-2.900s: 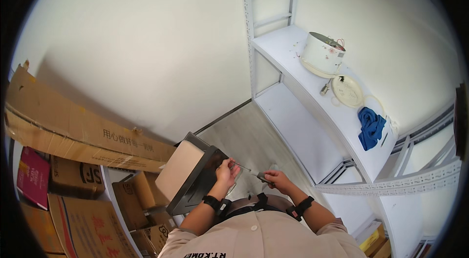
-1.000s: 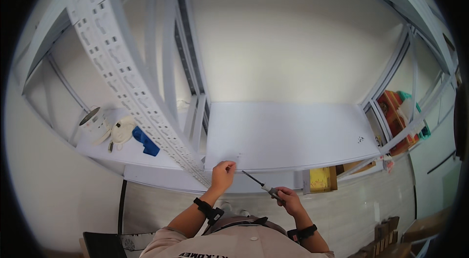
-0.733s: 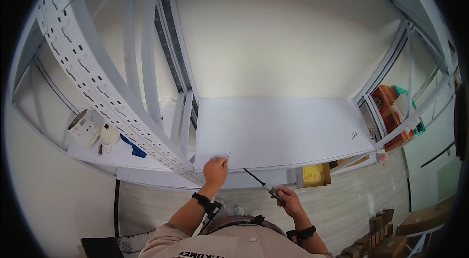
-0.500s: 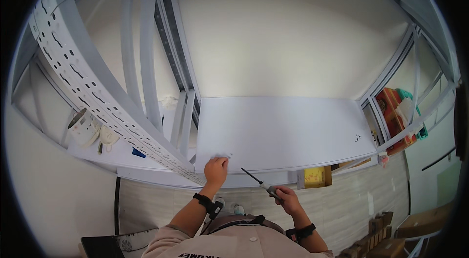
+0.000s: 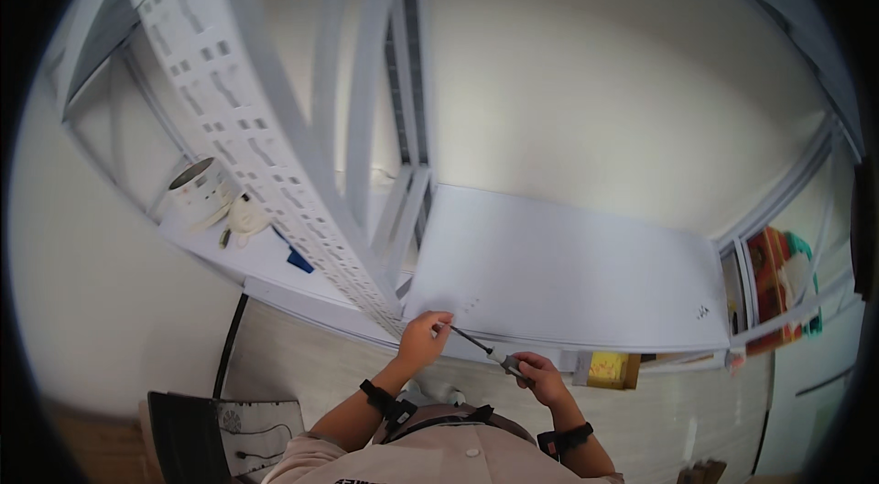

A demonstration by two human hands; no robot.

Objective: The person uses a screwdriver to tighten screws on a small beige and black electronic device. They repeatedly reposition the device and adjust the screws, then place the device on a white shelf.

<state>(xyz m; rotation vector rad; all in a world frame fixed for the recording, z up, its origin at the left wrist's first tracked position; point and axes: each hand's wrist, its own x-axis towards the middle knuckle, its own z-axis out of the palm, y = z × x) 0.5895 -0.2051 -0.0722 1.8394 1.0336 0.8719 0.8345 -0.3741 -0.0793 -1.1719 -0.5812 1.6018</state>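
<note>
Grey-handled screwdriver with a thin dark metal shaft (image 5: 494,353), tip now at the left hand (image 5: 425,341).
A moment ago the left fingers were over the flat white shelf board (image 5: 568,269), apart from the tip; now they pinch beside it, lower centre of the frame, so both hands meet at the tool. Whether they grip anything, I cannot tell. The right hand (image 5: 542,378) is wrapped around the handle.

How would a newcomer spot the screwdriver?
Find the wide white shelf right of the perforated upright. By its front edge, toward the left corner, the right hand grips the screwdriver by its grey handle. Its slim, dark, straight shaft sets it apart from the black wristbands.
</note>
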